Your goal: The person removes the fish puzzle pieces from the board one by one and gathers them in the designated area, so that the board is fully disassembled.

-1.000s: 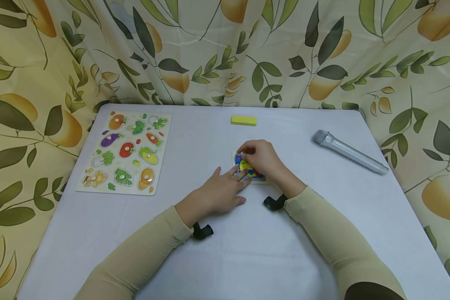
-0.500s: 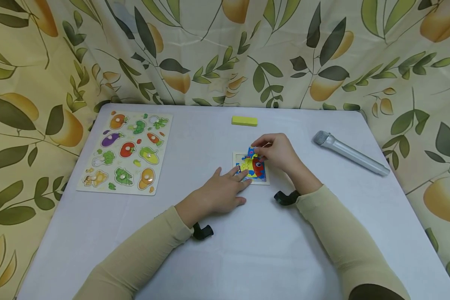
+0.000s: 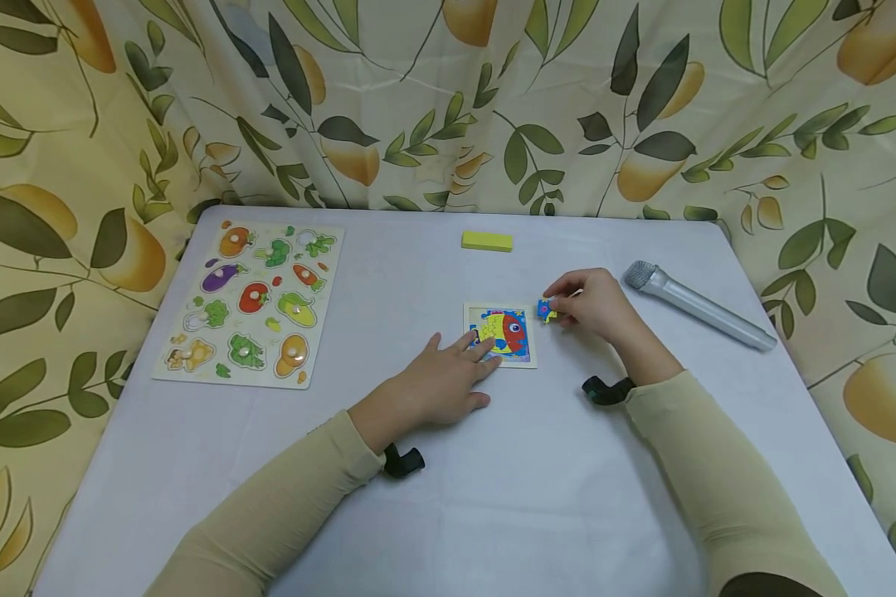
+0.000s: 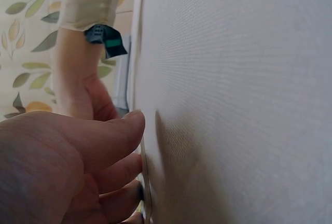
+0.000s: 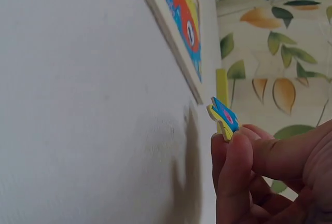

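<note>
– What did the right hand have?

– A small jigsaw piece, blue and yellow with a pink spot, clamped between thumb and fingertips. The fingertips were off the cloth, with their shadow falling beside them.

– And the left hand?

– Its fingers were slightly apart and reached forward, the tips resting on the near left corner of a fish jigsaw. Nothing was pinched there that I could see.

– Where was that jigsaw from the right fingers?

– Just to their left, lying flat in its pale tray. The held piece was near the tray's right rim, apart from it. A pale gap showed at the picture's far left corner, just ahead of the left fingertips.

– Anything beyond the fingertips?

– A yellow block, straight ahead of the left fingers and past the tray. A silver microphone lay slantwise to the right of the right hand, its mesh head toward the knuckles.

– And on the other side?

– A vegetable puzzle board, well to the left of the left fingers. Under everything was a white tablecloth, and farthest out from the fingers hung a leaf-and-fruit curtain.
</note>
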`<state>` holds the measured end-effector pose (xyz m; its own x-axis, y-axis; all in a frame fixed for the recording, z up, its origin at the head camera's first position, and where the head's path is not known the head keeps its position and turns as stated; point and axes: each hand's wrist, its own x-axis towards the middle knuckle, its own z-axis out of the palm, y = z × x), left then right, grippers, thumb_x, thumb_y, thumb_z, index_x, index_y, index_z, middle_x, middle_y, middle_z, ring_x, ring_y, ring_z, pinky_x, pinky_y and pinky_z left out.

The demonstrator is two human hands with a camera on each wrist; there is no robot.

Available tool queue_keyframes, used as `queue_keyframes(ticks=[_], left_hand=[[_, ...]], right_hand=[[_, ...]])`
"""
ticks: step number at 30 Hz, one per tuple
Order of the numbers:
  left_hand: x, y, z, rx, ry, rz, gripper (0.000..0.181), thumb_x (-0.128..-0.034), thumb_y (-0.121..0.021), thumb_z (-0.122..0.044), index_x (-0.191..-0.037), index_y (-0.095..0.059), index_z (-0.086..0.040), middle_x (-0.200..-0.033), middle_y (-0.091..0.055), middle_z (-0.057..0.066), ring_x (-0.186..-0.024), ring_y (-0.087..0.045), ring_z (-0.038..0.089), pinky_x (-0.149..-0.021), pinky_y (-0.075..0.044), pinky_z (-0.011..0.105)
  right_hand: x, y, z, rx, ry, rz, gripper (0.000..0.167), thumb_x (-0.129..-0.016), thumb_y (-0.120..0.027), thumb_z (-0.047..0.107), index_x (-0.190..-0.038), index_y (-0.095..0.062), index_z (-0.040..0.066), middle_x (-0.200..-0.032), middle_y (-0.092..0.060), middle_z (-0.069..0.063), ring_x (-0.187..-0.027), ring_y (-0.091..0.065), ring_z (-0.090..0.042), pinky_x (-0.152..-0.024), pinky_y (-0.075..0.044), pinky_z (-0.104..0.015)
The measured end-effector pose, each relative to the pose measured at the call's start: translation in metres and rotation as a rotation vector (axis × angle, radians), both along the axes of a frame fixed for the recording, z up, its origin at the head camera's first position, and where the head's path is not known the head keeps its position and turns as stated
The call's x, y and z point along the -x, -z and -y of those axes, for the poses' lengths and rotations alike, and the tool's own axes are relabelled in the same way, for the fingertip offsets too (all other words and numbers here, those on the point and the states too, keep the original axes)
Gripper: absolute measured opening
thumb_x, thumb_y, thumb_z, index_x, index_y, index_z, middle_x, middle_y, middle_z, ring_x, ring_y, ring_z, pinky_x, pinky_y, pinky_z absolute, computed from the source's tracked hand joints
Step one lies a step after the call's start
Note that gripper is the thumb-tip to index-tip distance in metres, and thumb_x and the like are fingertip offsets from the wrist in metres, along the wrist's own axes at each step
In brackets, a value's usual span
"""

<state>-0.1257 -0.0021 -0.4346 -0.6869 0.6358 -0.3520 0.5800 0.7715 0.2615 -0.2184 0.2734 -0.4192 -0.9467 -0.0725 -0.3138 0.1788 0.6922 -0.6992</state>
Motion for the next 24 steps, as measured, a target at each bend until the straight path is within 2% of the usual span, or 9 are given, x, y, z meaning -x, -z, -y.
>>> queue_keyframes(ticks=[8, 14, 24], left_hand=[[0.000, 0.002, -0.001, -0.002, -0.004, -0.008, 0.070, -0.1073, -0.058, -0.054, -0.169, -0.035, -0.032, -0.181, -0.023, -0.005, -0.171, -0.014, 0.026, -0.133, -0.018, 0.068], [0.001, 0.005, -0.001, -0.002, -0.003, -0.012, 0.070, -0.1070, -0.059, -0.054, -0.170, -0.035, -0.032, -0.182, -0.022, -0.005, -0.171, -0.014, 0.026, -0.133, -0.018, 0.068], [0.001, 0.003, -0.001, 0.001, -0.003, -0.007, 0.071, -0.1073, -0.058, -0.054, -0.170, -0.034, -0.032, -0.182, -0.021, -0.005, -0.171, -0.014, 0.026, -0.133, -0.019, 0.068]], right_hand=[[0.004, 0.003, -0.007, -0.092, -0.022, 0.004, 0.015, -0.101, -0.074, 0.009, -0.114, -0.079, 0.003, -0.102, -0.065, -0.013, -0.076, -0.064, -0.020, -0.064, -0.058, -0.026], [0.007, 0.008, -0.008, -0.161, -0.052, -0.052, 0.011, -0.100, -0.076, 0.008, -0.109, -0.080, 0.004, -0.099, -0.069, -0.011, -0.093, -0.056, -0.026, -0.072, -0.049, -0.028], [0.005, 0.011, -0.002, -0.183, -0.055, -0.049, 0.010, -0.101, -0.073, 0.010, -0.109, -0.078, 0.005, -0.101, -0.069, -0.013, -0.099, -0.056, -0.028, -0.079, -0.048, -0.033]])
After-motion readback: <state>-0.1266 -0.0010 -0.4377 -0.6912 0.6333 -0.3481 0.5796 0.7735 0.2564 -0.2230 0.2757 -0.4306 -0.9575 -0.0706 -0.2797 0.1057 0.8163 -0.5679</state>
